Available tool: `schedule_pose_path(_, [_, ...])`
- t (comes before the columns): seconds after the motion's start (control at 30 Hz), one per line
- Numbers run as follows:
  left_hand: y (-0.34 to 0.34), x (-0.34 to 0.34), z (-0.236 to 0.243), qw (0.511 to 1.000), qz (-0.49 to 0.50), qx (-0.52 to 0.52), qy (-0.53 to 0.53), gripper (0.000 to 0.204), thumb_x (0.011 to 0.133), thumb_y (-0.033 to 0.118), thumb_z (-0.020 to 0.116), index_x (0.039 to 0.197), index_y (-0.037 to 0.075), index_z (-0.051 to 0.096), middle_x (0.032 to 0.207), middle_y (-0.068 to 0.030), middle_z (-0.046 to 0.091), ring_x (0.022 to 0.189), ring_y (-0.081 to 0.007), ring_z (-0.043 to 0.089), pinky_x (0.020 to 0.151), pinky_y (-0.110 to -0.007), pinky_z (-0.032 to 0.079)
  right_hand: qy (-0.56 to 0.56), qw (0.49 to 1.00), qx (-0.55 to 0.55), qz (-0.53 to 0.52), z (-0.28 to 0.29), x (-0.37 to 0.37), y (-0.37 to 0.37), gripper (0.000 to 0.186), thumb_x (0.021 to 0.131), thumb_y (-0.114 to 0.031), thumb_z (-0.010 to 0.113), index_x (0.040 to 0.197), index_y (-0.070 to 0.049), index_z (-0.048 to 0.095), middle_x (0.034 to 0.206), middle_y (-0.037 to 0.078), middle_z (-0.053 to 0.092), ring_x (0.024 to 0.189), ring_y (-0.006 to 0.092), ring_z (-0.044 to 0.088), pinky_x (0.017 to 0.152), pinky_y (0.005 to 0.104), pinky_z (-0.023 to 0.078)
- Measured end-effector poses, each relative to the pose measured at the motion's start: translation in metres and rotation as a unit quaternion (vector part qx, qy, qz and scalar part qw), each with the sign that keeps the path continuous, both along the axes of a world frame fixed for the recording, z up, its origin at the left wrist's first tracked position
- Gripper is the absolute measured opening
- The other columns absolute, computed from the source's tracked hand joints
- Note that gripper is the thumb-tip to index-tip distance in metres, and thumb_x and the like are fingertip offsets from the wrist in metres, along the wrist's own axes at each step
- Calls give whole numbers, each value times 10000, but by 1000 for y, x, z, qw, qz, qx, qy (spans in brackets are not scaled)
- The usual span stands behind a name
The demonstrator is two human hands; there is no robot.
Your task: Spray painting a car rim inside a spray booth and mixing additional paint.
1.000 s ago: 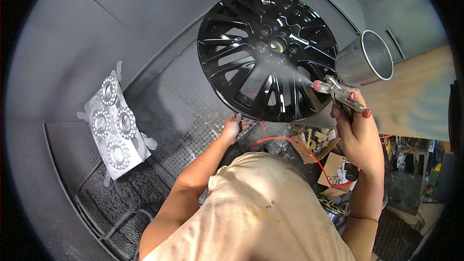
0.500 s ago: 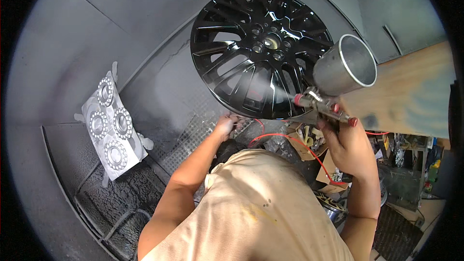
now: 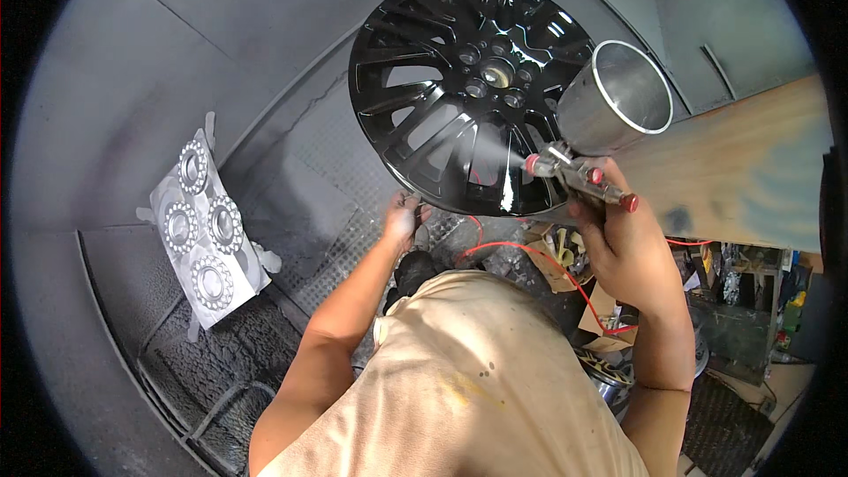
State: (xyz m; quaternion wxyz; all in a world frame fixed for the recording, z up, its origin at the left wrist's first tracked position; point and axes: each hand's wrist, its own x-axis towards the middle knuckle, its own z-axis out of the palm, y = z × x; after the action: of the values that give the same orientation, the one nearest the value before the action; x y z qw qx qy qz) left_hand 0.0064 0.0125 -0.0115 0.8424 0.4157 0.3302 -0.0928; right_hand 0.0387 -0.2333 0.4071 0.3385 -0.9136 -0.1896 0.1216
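"Fingers of the right hand [image 3: 632, 246]?"
"Wrapped around the spray gun [image 3: 579, 178]; the black wheel [image 3: 495, 100] is seen at one o'clock."
"Left hand [image 3: 402, 221]?"
"Curled at the wheel's seven o'clock; whether anything is pinched cannot be told."

Glare on wheel [image 3: 493, 95]; dark curved borders, perhaps soft

A white sheet [image 3: 248, 282] carries four silvery rings [image 3: 197, 283], while open cardboard boxes [image 3: 555, 276] stand on the floor [image 3: 322, 274].
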Motion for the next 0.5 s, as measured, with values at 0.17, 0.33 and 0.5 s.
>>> schedule_pose_path(0.17, [-14,-6,-2,1000,-12,-3,7,290,1005,156,570,1275,70,508,1176,-100,651,953,-220,677,794,-334,575,103,992,56,50,7,-10,7,219,912,-29,608,1122,24,579,1032,272,576,892,503,572,753,500,469])
schedule_pose_path(0.33, [-35,-11,5,999,-19,-29,14,226,1026,146,548,1242,79,527,1185,-98,652,923,-205,683,765,-312,574,37,993,32,108,-1,-9,13,208,911,-34,608,1098,49,573,1016,266,553,892,501,568,755,516,461])
schedule_pose_path(0.5, [-39,-14,6,992,-116,-30,37,207,1016,164,591,1176,34,563,1035,-77,697,894,-175,684,736,-276,568,5,999,31,43,-8,3,15,216,924,-8,582,1128,9,514,894,253,575,852,489,569,723,489,464])
